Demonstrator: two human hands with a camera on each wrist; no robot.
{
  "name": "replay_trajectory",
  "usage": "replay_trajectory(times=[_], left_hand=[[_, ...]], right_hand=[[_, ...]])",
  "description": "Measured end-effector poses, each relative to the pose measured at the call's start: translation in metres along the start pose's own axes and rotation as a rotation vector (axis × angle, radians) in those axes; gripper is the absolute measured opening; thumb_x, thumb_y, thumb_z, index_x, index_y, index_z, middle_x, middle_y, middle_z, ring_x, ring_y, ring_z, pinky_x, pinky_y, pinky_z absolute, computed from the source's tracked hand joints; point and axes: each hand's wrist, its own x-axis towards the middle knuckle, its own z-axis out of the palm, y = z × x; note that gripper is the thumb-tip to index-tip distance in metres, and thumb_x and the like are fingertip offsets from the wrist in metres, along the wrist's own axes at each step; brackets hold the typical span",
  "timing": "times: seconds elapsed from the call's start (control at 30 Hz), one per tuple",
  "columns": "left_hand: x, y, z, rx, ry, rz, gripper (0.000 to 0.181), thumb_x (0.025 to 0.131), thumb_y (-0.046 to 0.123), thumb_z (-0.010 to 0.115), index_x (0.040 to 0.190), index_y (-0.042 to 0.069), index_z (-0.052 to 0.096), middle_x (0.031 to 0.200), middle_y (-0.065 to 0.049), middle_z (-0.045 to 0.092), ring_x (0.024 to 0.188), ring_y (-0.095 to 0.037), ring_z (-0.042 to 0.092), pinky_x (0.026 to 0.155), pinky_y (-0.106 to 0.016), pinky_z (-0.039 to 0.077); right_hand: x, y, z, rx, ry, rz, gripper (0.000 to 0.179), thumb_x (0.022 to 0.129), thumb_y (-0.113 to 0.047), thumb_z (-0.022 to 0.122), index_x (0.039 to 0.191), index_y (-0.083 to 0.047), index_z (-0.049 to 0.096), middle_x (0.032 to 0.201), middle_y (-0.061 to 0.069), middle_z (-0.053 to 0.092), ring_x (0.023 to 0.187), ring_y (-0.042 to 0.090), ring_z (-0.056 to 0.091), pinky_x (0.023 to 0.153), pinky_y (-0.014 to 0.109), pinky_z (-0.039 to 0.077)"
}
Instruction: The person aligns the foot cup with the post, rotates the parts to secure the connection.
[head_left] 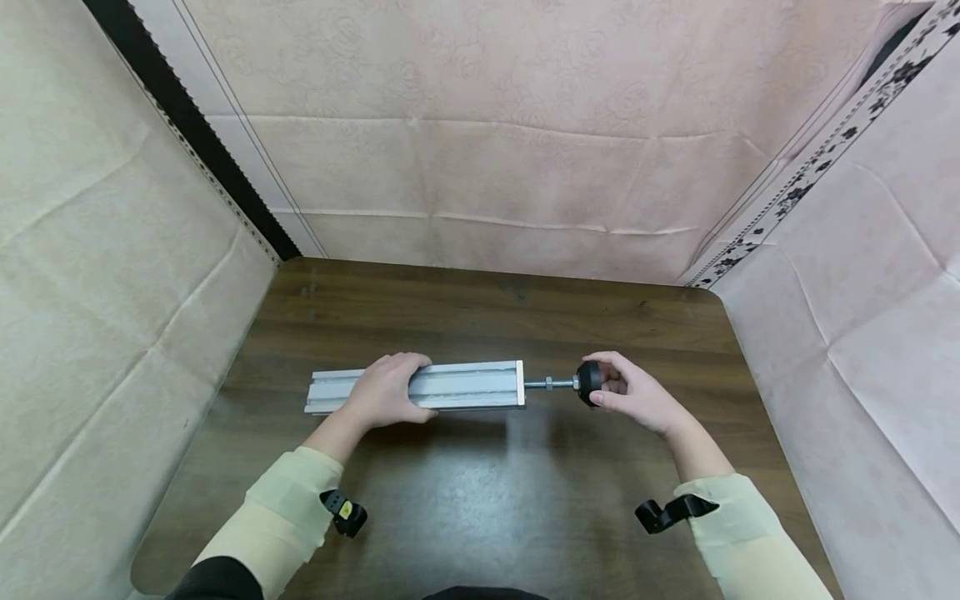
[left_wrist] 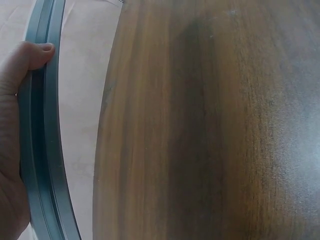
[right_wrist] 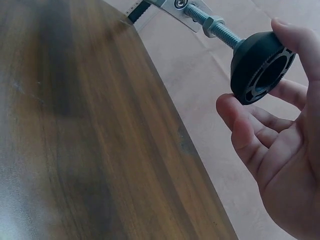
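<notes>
A slotted aluminium profile (head_left: 472, 386) lies level across the head view, raised over the table. My left hand (head_left: 392, 390) grips it near its middle, thumb on the near side; the left wrist view shows that thumb pressed on the grooved profile (left_wrist: 52, 125). From the profile's right end plate (head_left: 520, 384) a threaded rod (head_left: 540, 384) sticks out, carrying a hex nut (right_wrist: 214, 26) and a round black levelling foot (head_left: 588, 383). My right hand (head_left: 636, 393) pinches the rim of this foot (right_wrist: 257, 62) between thumb and fingers; its hollow underside faces the palm.
Below the hands is a brown wood-grain table (head_left: 480, 500) with rounded corners. Pale cloth (head_left: 480, 167) hangs behind it and on both sides. A black wrist camera mount (head_left: 675, 511) sits on the right forearm, another (head_left: 345, 511) on the left.
</notes>
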Motion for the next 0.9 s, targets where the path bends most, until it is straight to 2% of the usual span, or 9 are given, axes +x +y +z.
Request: replay_trajectory(times=[0.23, 0.43, 0.63, 0.8, 0.9], left_hand=[[0.001, 0.001, 0.002, 0.001, 0.002, 0.001, 0.069, 0.064, 0.046, 0.076, 0.118, 0.007, 0.057, 0.113, -0.006, 0.061, 0.101, -0.021, 0.055, 0.092, -0.042, 0.041], [-0.001, -0.001, 0.007, 0.003, -0.017, -0.021, 0.068, 0.065, 0.042, 0.078, 0.118, 0.007, 0.057, 0.115, -0.006, 0.06, 0.102, -0.021, 0.054, 0.093, -0.042, 0.04], [0.002, -0.004, 0.006, 0.006, 0.021, 0.006, 0.067, 0.063, 0.043, 0.078, 0.116, 0.007, 0.058, 0.113, -0.006, 0.061, 0.103, -0.022, 0.055, 0.092, -0.042, 0.041], [0.006, -0.003, 0.004, -0.001, 0.02, 0.015, 0.067, 0.063, 0.043, 0.078, 0.117, 0.007, 0.057, 0.114, -0.006, 0.061, 0.104, -0.023, 0.055, 0.093, -0.043, 0.04], [0.008, -0.002, 0.004, -0.002, 0.011, 0.013, 0.067, 0.064, 0.043, 0.077, 0.117, 0.007, 0.057, 0.114, -0.007, 0.061, 0.105, -0.023, 0.054, 0.093, -0.043, 0.04]], right_hand=[[-0.002, 0.003, -0.001, -0.019, -0.005, 0.007, 0.049, 0.087, -0.007, 0.065, 0.131, -0.003, 0.042, 0.099, 0.018, 0.052, 0.078, 0.027, 0.057, 0.06, 0.034, 0.05], [-0.004, 0.002, 0.0, -0.007, -0.022, -0.001, 0.071, 0.083, -0.006, 0.069, 0.141, -0.004, 0.028, 0.121, 0.021, 0.047, 0.094, 0.025, 0.057, 0.072, 0.029, 0.05], [-0.006, 0.002, -0.001, -0.033, -0.035, -0.096, 0.089, 0.074, 0.004, 0.075, 0.144, -0.007, 0.022, 0.139, 0.02, 0.035, 0.102, 0.029, 0.055, 0.072, 0.031, 0.048], [-0.01, -0.006, -0.002, -0.068, -0.026, -0.104, 0.088, 0.072, 0.01, 0.074, 0.143, -0.002, 0.022, 0.142, 0.02, 0.03, 0.104, 0.029, 0.054, 0.074, 0.032, 0.048], [-0.014, -0.017, -0.001, -0.062, -0.026, -0.093, 0.084, 0.073, 0.011, 0.072, 0.14, 0.002, 0.023, 0.137, 0.024, 0.035, 0.101, 0.03, 0.054, 0.074, 0.033, 0.048]])
